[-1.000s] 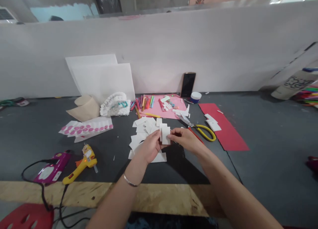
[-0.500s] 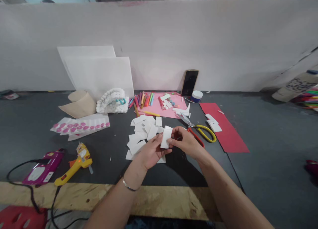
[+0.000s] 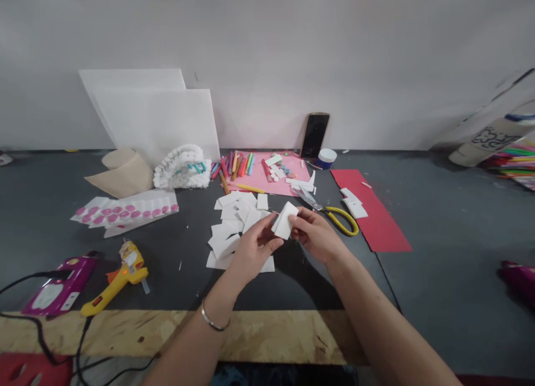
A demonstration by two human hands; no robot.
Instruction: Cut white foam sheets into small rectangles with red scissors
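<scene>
A small stack of white rectangular paper pieces [image 3: 285, 221] is between my two hands, tilted, its pieces slightly fanned. My right hand [image 3: 318, 236] pinches its right side, thumb on the front face and fingers curled behind. My left hand [image 3: 251, 251] curves about the left side, forefinger by the upper edge and thumb by the lower corner. Its other fingers are partly hidden. Loose white paper pieces [image 3: 225, 228] lie heaped beside and beneath the left hand. Scissors [image 3: 340, 221] with a yellow handle lie just beyond my right hand, which covers part of them.
A yellow glue gun [image 3: 115, 283] and its cord lie at left, near a purple device [image 3: 58, 285]. Behind are crayons [image 3: 238, 164], a pink sheet [image 3: 263, 177], a phone [image 3: 315, 135] and a lidded jar [image 3: 326, 158]. Red paper [image 3: 380, 224] lies at right.
The white pieces have tilted to the right and fanned apart a little. My left thumb has moved from their front face to the lower corner. The view has shifted slightly.
</scene>
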